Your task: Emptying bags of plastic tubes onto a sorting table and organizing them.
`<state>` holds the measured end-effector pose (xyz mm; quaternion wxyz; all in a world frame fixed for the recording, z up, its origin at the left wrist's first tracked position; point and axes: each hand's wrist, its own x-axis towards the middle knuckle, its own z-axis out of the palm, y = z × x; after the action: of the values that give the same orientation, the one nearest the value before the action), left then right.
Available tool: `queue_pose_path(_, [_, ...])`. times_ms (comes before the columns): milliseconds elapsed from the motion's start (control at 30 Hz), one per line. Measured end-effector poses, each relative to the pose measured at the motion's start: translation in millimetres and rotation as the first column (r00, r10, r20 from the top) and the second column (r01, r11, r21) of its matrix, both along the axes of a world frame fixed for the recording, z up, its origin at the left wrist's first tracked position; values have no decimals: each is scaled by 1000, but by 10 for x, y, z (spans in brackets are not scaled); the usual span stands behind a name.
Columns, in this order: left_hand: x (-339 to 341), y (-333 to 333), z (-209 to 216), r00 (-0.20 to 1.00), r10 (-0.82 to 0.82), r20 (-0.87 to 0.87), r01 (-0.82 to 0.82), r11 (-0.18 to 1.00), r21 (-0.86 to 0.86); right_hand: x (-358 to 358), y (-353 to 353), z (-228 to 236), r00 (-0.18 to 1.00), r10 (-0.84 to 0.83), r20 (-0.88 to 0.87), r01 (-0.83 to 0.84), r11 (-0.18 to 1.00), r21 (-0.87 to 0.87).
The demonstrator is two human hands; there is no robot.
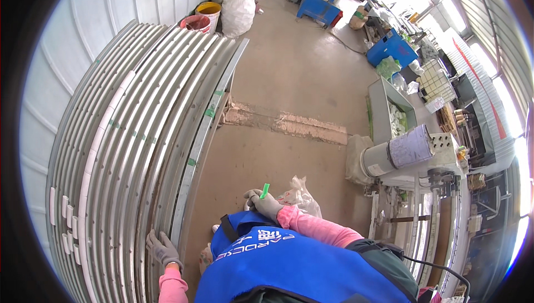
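Grey-gloved left hand (163,249) lies at the right edge of the stack of long, silver metal channels (146,130), fingers loosely spread, grasping nothing visible, apparently for support. Grey-gloved right hand (263,203), fingers curled, pinches a short bright-green strip (265,190), free end outward, presumably kept accessible. A round yellow-lined bucket (208,9) stands beyond the stack's far edge.

Long metal rails (131,136), silvery gray, sat side by side, approx. parallel, in a wide stack on the person's L side. Several had holes or dots along their length, plus small green patches (209,112) here & there; a long white strip (103,125) ran lengthwise w/ the rails. L hand (163,250), fingers spread, was at the stack's R side, lower part. Small bright-green strip (265,190), narrow, poked up from R hand (266,205), tilted slightly.
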<state>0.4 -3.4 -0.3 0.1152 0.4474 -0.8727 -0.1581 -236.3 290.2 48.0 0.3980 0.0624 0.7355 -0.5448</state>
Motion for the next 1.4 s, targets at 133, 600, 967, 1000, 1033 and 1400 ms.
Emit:
queue_pose_path(133, [23, -8, -31, 1000, 2, -7, -2, 1000, 1, 13, -6, 16, 1000, -4, 5, 3, 1000, 14])
queue_pose_path(600, [32, -18, -52, 1000, 9, -4, -9, 1000, -18, 100, -14, 152, 999, -39, 17, 40, 999, -24])
queue_pose_path(967, [-19, 29, 34, 999, 23, -37, -24, 999, -26, 150, -7, 172, 999, -42, -5, 42, 999, -13])
queue_pose_path(1000, [-19, 35, 45, 999, 22, -35, -23, 999, -28, 148, -1, 149, 999, -44, -3, 44, 999, -15])
queue_pose_path(1033, [-21, 41, 52, 999, 24, -37, -25, 999, -25, 143, 6, 126, 999, -34, 3, 34, 999, -4])
queue_pose_path(1400, [-43, 25, 35, 1000, 20, 10, -20, 1000, 5, 94, 50, 23, 999, -34, 37, 35, 998, -44])
